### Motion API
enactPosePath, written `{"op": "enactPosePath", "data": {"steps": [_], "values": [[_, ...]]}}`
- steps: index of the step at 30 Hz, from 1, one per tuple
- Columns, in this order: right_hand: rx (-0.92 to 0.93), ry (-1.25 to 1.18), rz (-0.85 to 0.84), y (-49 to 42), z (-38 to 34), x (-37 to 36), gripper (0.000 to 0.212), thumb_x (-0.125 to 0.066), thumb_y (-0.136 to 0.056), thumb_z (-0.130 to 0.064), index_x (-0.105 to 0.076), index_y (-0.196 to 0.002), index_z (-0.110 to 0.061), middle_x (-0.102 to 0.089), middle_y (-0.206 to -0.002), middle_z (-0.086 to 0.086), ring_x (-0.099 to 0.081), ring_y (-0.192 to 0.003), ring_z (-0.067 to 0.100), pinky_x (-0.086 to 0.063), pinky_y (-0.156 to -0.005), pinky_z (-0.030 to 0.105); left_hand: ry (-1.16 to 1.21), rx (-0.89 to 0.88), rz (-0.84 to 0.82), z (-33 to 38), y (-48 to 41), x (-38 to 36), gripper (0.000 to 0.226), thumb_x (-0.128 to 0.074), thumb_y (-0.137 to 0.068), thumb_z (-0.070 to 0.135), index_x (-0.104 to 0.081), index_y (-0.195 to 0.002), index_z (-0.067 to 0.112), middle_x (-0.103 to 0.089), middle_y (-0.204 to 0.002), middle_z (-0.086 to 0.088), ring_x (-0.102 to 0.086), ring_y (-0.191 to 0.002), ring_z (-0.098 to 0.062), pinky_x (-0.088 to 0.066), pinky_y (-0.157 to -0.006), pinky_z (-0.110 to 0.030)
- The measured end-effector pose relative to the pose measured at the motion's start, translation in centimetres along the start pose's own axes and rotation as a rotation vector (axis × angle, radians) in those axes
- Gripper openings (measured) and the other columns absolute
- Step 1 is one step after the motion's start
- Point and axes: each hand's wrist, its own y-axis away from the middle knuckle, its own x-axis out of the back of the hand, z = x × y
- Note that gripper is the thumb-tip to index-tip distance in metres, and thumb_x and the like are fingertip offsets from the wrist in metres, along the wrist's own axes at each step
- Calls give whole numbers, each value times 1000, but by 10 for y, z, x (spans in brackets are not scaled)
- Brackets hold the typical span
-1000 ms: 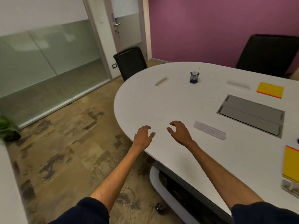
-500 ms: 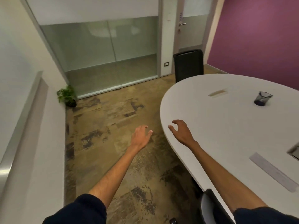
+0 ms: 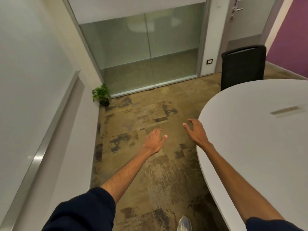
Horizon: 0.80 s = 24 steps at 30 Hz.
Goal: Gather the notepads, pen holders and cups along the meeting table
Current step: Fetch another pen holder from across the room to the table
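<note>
The white table (image 3: pixel 260 147) curves along my right. A black chair (image 3: pixel 243 67) stands at its far end. On the tabletop lies one pale, blurred strip (image 3: pixel 285 111). My right hand (image 3: pixel 197 132) hovers at the table edge, fingers spread, empty. My left hand (image 3: pixel 154 141) hangs over the floor, fingers loosely spread, empty.

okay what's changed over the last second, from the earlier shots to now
The view has swung left: the pen cup, yellow notepads and cable hatch have left the frame, and the potted plant and glass wall have come in. Both hands now hang over the floor, off the meeting table. Left hand and right hand stay open and empty.
</note>
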Motion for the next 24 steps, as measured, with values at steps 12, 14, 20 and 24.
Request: {"op": "enactPosePath", "data": {"steps": [12,14,20,24], "values": [[1,38,-19,-158,0,9,51,-49,-99,-43,-50,-136,-8,-50,-139,11,-44,-133,25,-38,-112,40,1,-36,0,4,-165,18,62,-32,-101,51,-32,-147,9,-41,-148,-11,-46,-132,-27,-40,-107,-45],[13,63,-32,-188,-1,3,50,-48,-99,-44,-51,-135,-9,-50,-138,11,-44,-132,24,-37,-111,39,35,-36,16,-1,-194,19,62,-32,-102,50,-32,-148,9,-41,-148,-11,-47,-131,-27,-41,-106,-45],[17,157,-101,-299,-2,-23,53,-46,-101,-43,-47,-138,-6,-48,-140,14,-43,-133,26,-35,-113,39,132,-4,57,-30,-305,20,61,-33,-102,50,-34,-146,9,-43,-146,-11,-46,-131,-27,-41,-105,-43],[21,237,-162,-386,-8,-45,62,-40,-102,-47,-33,-149,-7,-35,-154,16,-31,-143,30,-28,-117,40,167,-8,88,-60,-394,35,56,-33,-103,47,-36,-146,12,-45,-147,-11,-42,-134,-27,-37,-109,-43]]}}
